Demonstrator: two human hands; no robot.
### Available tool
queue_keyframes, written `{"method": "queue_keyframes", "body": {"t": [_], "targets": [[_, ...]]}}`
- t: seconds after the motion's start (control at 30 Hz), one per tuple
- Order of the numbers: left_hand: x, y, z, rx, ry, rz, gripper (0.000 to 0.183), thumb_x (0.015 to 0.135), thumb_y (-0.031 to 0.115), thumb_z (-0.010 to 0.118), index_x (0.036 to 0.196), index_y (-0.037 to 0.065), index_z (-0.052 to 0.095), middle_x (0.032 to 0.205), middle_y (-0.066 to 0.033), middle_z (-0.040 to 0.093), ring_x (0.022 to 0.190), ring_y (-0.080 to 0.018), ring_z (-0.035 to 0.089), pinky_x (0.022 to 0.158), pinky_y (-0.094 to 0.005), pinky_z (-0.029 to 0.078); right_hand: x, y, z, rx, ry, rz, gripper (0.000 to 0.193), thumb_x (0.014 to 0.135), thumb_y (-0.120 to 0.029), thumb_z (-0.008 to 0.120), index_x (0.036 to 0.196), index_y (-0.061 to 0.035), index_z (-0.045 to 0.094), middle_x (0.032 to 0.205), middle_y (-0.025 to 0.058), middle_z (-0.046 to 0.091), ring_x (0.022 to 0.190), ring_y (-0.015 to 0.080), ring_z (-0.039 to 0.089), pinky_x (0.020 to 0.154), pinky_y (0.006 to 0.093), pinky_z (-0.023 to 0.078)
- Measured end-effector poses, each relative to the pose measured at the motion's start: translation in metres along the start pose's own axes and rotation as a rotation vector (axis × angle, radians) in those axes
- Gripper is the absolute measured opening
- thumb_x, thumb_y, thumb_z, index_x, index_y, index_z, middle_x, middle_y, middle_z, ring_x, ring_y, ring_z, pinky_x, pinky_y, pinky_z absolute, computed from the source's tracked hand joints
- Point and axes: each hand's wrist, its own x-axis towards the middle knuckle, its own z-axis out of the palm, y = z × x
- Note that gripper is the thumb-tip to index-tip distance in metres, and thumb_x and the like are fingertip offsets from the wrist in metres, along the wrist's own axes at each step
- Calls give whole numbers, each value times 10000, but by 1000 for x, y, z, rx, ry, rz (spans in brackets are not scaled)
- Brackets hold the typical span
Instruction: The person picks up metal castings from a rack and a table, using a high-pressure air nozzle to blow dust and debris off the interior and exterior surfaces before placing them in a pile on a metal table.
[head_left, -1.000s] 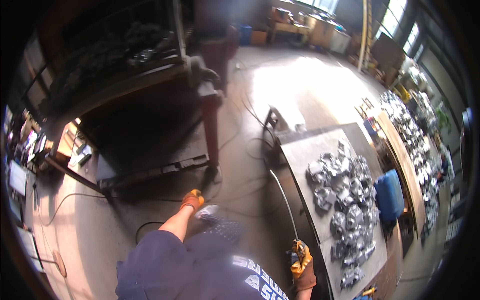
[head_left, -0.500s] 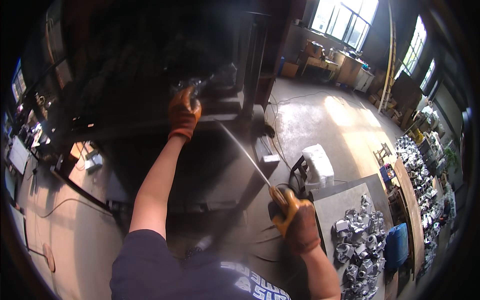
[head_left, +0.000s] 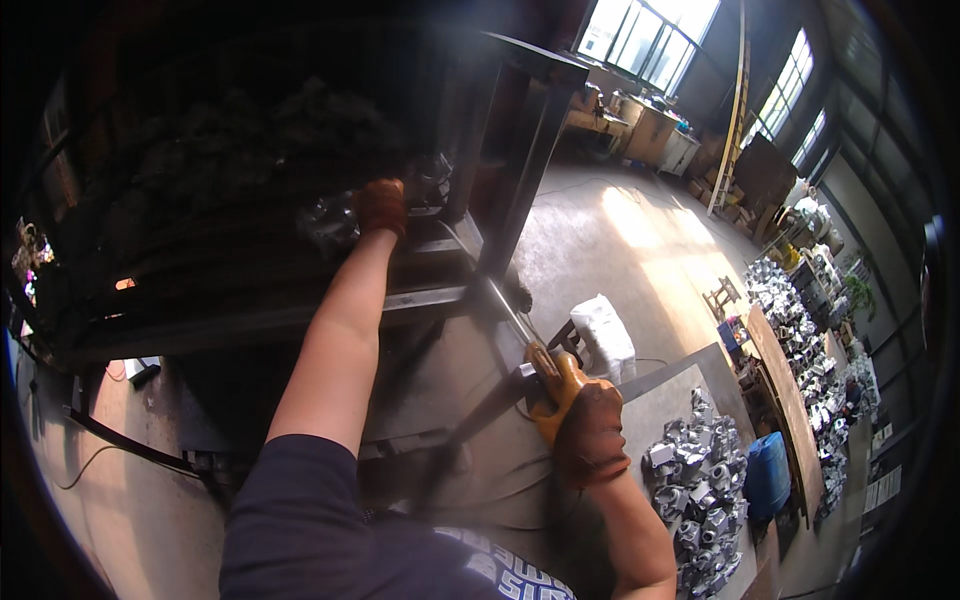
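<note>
Rod, thin, grey and straight, runs from our gloved right hand, clenched around its orange handle, toward eleven o'clock to the dark steel frame. Our gloved left hand, at twelve o'clock, closes on a shiny metal casting on that frame. At four o'clock a table carries heaped silver castings, a blue drum beside it.

Dark steel frame table carries a heap of silvery metal castings on its lower deck, mostly lost in shadow. Grey sheet-metal bench at lower right holds a dense pile of similar bright castings. Concrete floor carries a white sack just beside that bench, plus a blue drum.
</note>
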Motion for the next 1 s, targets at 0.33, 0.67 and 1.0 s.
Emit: {"method": "queue_keyframes", "body": {"t": [0.33, 0.67, 1.0], "targets": [[56, -113, -72, -948, -8, 65, 338, 860, 110, 629, 1194, 73, 592, 1204, -103, 637, 1063, -250, 631, 860, -363, 531, -19, 26, 3, 380, 80, -130, 477, 764, -138, 692, 1232, -117, 609, 852, 155, 670, 745, 371, 658, 640, 407, 516], [-113, -200, -107, -1917, 350, -115, 265, 934, 70, 569, 1193, 27, 605, 1124, -65, 628, 1018, -172, 602, 869, -309, 507, 14, -81, -44, 299, 53, -450, 380, 769, -123, 690, 1121, -8, 605, 760, 213, 638, 727, 422, 634, 643, 406, 504], [-260, -235, -107, -1692, 620, -95, 239, 976, 228, 575, 1122, 47, 633, 1082, -45, 635, 954, -129, 611, 796, -269, 513, 8, -144, -15, 357, -12, -592, 420, 789, -265, 776, 1027, 43, 619, 889, 216, 683, 836, 423, 662, 723, 445, 527]]}}
